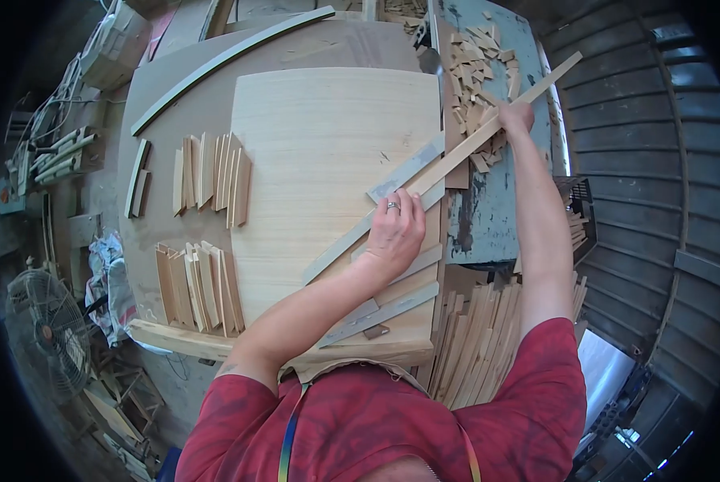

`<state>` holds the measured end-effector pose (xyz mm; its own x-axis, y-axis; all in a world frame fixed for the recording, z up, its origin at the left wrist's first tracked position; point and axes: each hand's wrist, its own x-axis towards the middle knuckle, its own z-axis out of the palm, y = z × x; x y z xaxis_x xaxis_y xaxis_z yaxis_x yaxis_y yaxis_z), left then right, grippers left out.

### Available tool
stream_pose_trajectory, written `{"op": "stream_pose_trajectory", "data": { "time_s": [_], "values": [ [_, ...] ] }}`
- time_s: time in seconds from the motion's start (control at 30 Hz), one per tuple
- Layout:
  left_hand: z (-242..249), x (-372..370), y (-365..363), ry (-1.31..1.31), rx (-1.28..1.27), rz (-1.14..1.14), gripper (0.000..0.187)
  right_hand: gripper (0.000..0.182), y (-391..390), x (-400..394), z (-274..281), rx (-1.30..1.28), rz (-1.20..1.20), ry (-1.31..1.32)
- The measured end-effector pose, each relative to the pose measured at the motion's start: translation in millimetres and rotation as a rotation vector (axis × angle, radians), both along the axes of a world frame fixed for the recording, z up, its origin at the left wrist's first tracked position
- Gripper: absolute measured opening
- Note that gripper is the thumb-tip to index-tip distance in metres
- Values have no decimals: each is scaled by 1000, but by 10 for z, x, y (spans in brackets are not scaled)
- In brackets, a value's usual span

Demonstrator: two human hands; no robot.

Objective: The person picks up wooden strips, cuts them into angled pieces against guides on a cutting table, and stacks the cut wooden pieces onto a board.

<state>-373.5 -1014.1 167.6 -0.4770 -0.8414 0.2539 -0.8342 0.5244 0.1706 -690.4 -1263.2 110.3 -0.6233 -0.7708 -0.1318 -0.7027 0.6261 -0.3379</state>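
Holding the long wooden strip [468, 149] takes both of me: it slants from under my left hand [397, 227] up and rightward through my right hand [517, 119] and on past it. My right hand is wrapped closed around the strip. My left hand bends down over its near part, fingers drawn together; its thumb is hidden, so I cannot tell whether it pinches or only presses. I can't see where the near end lies beneath that palm either.

To do this well, I judge, I should press evenly with my left hand and bear the far length level with my right, so the strip neither tips nor twists. My fingertips are best minded around the slanted grey bars, one [408, 167] just above my left hand and another [340, 245] reaching out below and left of it, on the pale board [320, 145].

Around and beneath my right hand, a heap of offcuts [476, 68] litters the blue surface [488, 217]; it could snag or lift the strip. Well to the left of my left hand stand two groups of cut slats, one higher [207, 177], one lower [199, 289]. Below my right hand, long strips [480, 337] stand bundled near my forearm.
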Motion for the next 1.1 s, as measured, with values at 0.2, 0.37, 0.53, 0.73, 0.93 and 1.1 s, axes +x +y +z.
{"op": "stream_pose_trajectory", "data": {
  "time_s": [0.2, 0.37, 0.53, 0.73, 0.93, 1.1],
  "values": [
    [15, 3, -73, 2, 76, -9, 41, 50, -32, -261, -407, -71, -12, 15],
    [-6, 27, -61, 8, 103, -19, 40, 53, 71, -161, -194, -42, 12, -16],
    [20, 22, -54, -12, 116, -33, 39, 40, 169, -302, -147, -277, -92, -534],
    [-36, -11, -45, -13, 27, 10, 39, 20, 162, -573, -59, -327, -177, -1181],
    [-81, -37, 4, 24, -15, 23, 37, 16, 225, -533, 123, -426, -149, -1209],
    [-128, -46, 0, 12, -28, 37, 38, 16, 176, -561, 51, -514, -113, -1275]
  ]
}}
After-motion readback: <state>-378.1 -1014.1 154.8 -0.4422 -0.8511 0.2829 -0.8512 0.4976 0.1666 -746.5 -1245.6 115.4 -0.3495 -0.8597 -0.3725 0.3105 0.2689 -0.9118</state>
